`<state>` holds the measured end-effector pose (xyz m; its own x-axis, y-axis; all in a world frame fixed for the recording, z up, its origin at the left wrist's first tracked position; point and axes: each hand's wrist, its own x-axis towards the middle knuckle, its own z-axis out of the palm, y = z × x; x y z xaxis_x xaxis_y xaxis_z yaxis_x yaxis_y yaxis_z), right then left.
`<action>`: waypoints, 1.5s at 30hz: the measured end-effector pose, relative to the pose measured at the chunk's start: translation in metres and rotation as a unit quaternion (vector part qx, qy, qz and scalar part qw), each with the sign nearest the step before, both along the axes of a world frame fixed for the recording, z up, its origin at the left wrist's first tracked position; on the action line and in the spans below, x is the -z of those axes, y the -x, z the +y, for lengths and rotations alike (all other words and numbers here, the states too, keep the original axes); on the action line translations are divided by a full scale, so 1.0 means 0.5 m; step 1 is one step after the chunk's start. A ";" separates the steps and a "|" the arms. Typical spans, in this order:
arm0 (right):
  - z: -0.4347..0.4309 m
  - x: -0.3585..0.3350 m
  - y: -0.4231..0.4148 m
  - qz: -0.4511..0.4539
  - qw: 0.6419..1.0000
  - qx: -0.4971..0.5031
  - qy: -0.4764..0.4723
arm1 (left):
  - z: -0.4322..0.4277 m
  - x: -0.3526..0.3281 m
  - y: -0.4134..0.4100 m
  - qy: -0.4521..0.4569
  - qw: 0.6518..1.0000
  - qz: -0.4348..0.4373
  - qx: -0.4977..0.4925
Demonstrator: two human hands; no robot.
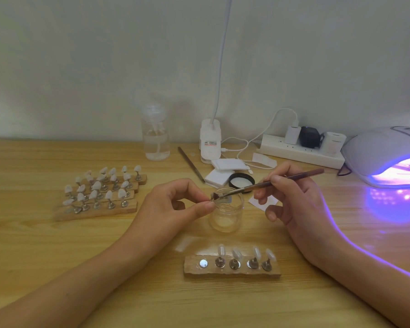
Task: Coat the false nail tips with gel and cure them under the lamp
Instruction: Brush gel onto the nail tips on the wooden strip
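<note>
Nail tip (214, 197) pinched in the left hand (175, 204) over a small glass jar (226, 213), with a brush (268, 184) touching it.

Left thumb and first finger are pressed together on the little stand under the tip, right at the jar's rim. The right hand (291, 200) pinches the brush like a pencil, and its hairs rest on the tip. Just behind the jar lie its black lid (242, 181) and some white pads (225, 170). Near the front edge of the tabletop (57, 256) sits a wooden block (232, 268) with four clear tips standing on pegs and one bare metal spot. More blocks full of white tips (100, 192) sit to the left. On the far right the lamp (388, 157) glows purple. A clear bottle (155, 132) and a power strip (301, 152) stand at the back by the wall.
</note>
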<state>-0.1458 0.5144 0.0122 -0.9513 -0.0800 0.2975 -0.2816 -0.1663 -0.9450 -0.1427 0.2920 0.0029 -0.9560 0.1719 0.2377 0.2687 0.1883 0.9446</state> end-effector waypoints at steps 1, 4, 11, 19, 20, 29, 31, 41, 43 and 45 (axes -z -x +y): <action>0.002 0.003 0.001 -0.002 1.000 0.008 0.000 | 0.000 0.000 0.000 -0.001 1.000 0.001 0.000; 0.006 0.007 0.004 -0.003 1.000 0.026 -0.005 | 0.000 0.000 0.001 -0.002 1.000 0.004 0.002; 0.026 0.006 0.017 0.027 0.996 0.086 0.022 | 0.001 0.000 0.001 0.004 1.000 0.007 -0.004; 0.051 0.007 0.036 0.049 0.993 0.085 0.071 | 0.000 0.001 0.000 0.014 1.000 0.014 -0.007; 0.053 0.005 0.038 0.063 0.993 0.061 0.080 | 0.000 0.001 0.000 0.015 1.000 0.014 -0.007; 0.068 -0.002 0.044 0.174 0.985 -0.022 -0.002 | 0.001 0.001 -0.002 0.021 1.000 0.011 -0.008; 0.072 -0.003 0.047 0.172 0.985 -0.019 0.001 | 0.001 0.001 -0.001 0.021 1.000 0.011 -0.011; 0.057 0.008 0.047 0.002 0.994 0.029 0.109 | -0.006 -0.002 0.001 -0.023 0.999 0.033 -0.020; 0.050 0.007 0.042 -0.018 0.993 0.013 0.115 | -0.007 -0.002 0.002 -0.031 0.999 0.035 -0.020; 0.045 0.007 0.038 -0.026 0.993 -0.004 0.115 | -0.007 -0.004 -0.001 -0.036 0.998 0.040 -0.016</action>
